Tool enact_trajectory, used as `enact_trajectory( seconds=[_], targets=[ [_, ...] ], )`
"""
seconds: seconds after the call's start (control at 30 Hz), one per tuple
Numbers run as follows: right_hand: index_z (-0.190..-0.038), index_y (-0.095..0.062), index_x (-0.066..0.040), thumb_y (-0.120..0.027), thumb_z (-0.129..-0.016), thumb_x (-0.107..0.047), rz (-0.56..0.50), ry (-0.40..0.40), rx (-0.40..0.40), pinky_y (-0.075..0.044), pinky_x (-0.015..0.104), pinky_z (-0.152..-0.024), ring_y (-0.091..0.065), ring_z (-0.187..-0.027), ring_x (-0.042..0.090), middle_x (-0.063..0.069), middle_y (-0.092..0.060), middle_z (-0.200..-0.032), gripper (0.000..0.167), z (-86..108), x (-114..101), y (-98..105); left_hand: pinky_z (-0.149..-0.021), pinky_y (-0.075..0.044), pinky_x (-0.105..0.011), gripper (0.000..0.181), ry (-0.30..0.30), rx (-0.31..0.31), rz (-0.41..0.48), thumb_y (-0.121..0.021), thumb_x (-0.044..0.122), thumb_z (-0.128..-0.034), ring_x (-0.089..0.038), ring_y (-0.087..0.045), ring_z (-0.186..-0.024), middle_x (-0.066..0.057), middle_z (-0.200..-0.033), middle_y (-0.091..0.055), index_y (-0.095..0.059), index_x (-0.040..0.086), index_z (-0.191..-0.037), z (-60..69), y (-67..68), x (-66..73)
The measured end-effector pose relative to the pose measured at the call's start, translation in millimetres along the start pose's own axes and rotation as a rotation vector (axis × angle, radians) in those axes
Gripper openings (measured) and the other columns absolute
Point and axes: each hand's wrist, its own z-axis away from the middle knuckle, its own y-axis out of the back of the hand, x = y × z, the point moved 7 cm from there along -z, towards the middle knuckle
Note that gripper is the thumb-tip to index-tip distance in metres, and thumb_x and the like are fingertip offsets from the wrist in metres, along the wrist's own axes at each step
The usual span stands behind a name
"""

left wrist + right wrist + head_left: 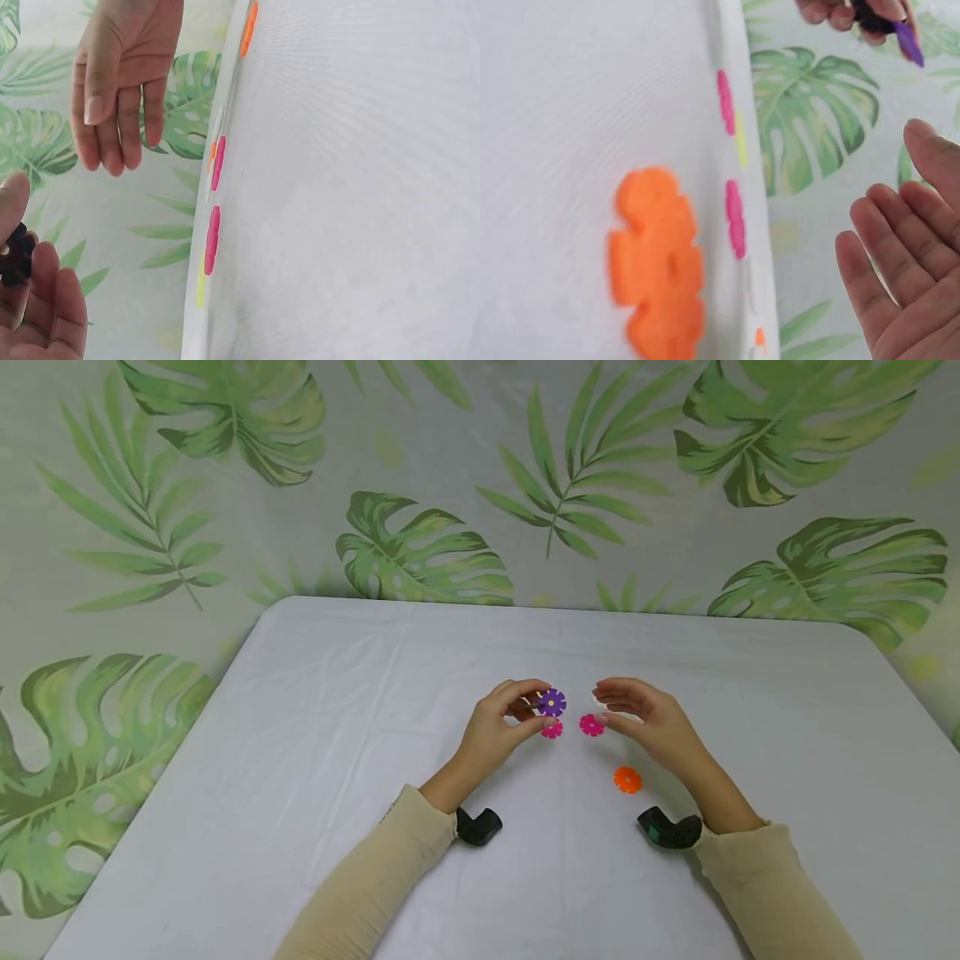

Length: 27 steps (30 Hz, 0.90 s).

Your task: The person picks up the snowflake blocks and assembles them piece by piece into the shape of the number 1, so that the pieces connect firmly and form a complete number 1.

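My left hand (501,717) pinches a purple notched disc (552,702) between thumb and fingers, raised off the table; in the left wrist view the disc (16,256) looks dark. My right hand (647,720) holds nothing, its fingers extended and slightly bent, also seen in the right wrist view (915,262). One pink disc (552,729) lies below the purple one, by my left thumb. Another pink disc (592,725) is beside my right thumb tip. A white piece (598,700) is partly hidden behind my right fingers.
An orange disc (627,780) lies on the white table (405,693), nearer me than the pink ones. A yellow piece (741,139) and a small orange piece (760,337) show in the right wrist view. A leaf-patterned cloth (300,527) is behind the table.
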Motion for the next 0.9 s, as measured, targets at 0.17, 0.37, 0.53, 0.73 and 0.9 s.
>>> enact_trajectory(
  seconds=[0.17, 0.37, 0.53, 0.73, 0.9],
  targets=[
    [-0.118, -0.048, 0.008, -0.065, -0.08, 0.003, -0.058, -0.019, -0.031, -0.041, 0.04, -0.088, -0.051, -0.104, 0.036, 0.023, -0.054, -0.113, 0.042, 0.1, 23.5, -2.1, -0.071, -0.05, -0.036, 0.039, 0.002, 0.0, 0.002, -0.069, -0.005, -0.0737, -0.025, -0.057, -0.078, -0.016, -0.095, -0.057, -0.057, -0.005, -0.11, 0.1, -0.2, -1.2],
    [-0.121, -0.05, 0.002, -0.067, -0.082, -0.01, -0.015, -0.05, -0.069, -0.042, 0.034, -0.089, -0.053, -0.106, 0.028, 0.016, -0.055, -0.116, 0.044, -1.4, 61.9, -6.1, -0.072, -0.05, -0.036, 0.039, 0.007, 0.003, 0.004, -0.069, -0.005, -0.0741, -0.024, -0.057, -0.078, -0.015, -0.097, -0.057, -0.056, -0.004, -0.111, 0.3, 0.3, -2.5],
    [-0.122, -0.05, -0.001, -0.065, -0.084, -0.014, 0.058, -0.084, -0.106, -0.041, 0.037, -0.089, -0.054, -0.104, 0.026, 0.012, -0.056, -0.117, 0.043, -0.2, 77.2, -11.0, -0.072, -0.05, -0.036, 0.039, 0.004, -0.003, 0.007, -0.069, -0.004, -0.0748, -0.024, -0.057, -0.079, -0.016, -0.098, -0.058, -0.056, -0.005, -0.111, 0.4, 0.2, -2.9],
    [-0.121, -0.052, -0.004, -0.065, -0.083, -0.014, 0.102, -0.101, -0.097, -0.042, 0.039, -0.088, -0.055, -0.102, 0.024, 0.009, -0.056, -0.116, 0.041, 0.7, 80.4, -13.1, -0.071, -0.049, -0.032, 0.039, 0.002, -0.002, 0.002, -0.069, -0.004, -0.0747, -0.025, -0.057, -0.079, -0.015, -0.097, -0.058, -0.056, -0.005, -0.111, 0.7, 0.5, -2.8],
    [-0.12, -0.055, -0.008, -0.066, -0.083, -0.016, 0.145, -0.141, -0.092, -0.043, 0.041, -0.088, -0.054, -0.101, 0.024, 0.009, -0.056, -0.118, 0.039, 0.4, 82.4, -15.3, -0.071, -0.049, -0.034, 0.039, 0.008, -0.004, 0.003, -0.069, -0.004, -0.075, -0.026, -0.057, -0.08, -0.015, -0.098, -0.058, -0.055, -0.005, -0.112, 1.2, 0.3, -3.4]
  ],
)
